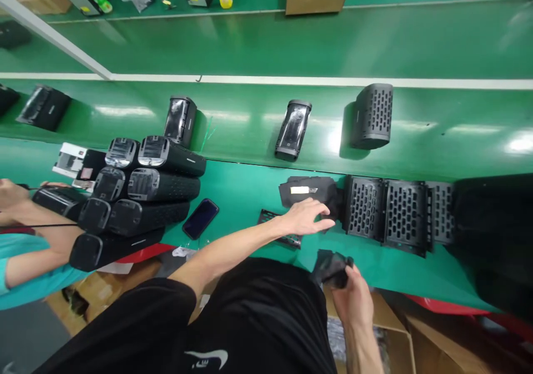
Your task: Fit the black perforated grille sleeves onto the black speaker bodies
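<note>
My left hand [308,217] is held palm down with its fingers stretched and the thumb apart. It is right at the near edge of a stack of thin black sheets [325,187], which carries a small white label; whether the fingertips touch the sheets I cannot tell. A black slotted panel [293,242] lies partly hidden beneath my left wrist. Nearer my body, at the table's front edge, my right hand [353,292] pinches a crumpled thin black sheet [328,267] by its right end.
Black perforated panels [364,207] stand in a row at right, beside a large dark object [495,235]. A phone [200,219] and stacked black speaker-like housings [164,185] lie left. Another person's arm [41,240] is far left. More housings [293,129] rest on the green belt [241,124].
</note>
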`<state>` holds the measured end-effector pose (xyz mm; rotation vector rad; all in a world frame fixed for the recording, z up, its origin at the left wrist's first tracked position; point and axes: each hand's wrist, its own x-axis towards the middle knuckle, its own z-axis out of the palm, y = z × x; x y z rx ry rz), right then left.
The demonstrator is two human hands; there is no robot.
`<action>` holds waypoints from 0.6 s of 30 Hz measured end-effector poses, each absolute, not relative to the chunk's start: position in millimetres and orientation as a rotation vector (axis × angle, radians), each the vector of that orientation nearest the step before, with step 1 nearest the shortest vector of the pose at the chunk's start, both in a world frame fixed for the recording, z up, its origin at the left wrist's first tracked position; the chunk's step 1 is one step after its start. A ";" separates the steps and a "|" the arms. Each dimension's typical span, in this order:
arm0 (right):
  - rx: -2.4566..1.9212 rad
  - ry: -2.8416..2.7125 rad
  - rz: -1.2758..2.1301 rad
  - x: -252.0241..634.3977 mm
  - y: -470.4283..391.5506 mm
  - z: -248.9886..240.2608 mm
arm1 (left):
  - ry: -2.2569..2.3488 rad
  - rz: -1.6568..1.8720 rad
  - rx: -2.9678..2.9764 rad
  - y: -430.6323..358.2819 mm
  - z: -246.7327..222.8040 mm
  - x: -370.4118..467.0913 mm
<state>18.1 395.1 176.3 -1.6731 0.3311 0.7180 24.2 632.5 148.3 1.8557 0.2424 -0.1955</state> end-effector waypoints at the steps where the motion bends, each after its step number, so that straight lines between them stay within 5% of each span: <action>1: -1.588 0.386 0.742 21.3 399.8 179.8 | 0.255 -0.256 1.611 634.5 152.2 13.4; 8: -1.171 0.534 1.009 31.3 434.4 194.8 | 0.521 -0.476 0.682 629.8 155.4 -57.5; 18: -1.660 0.387 1.037 16.6 457.2 153.9 | 0.842 -0.120 0.990 650.9 155.5 -107.1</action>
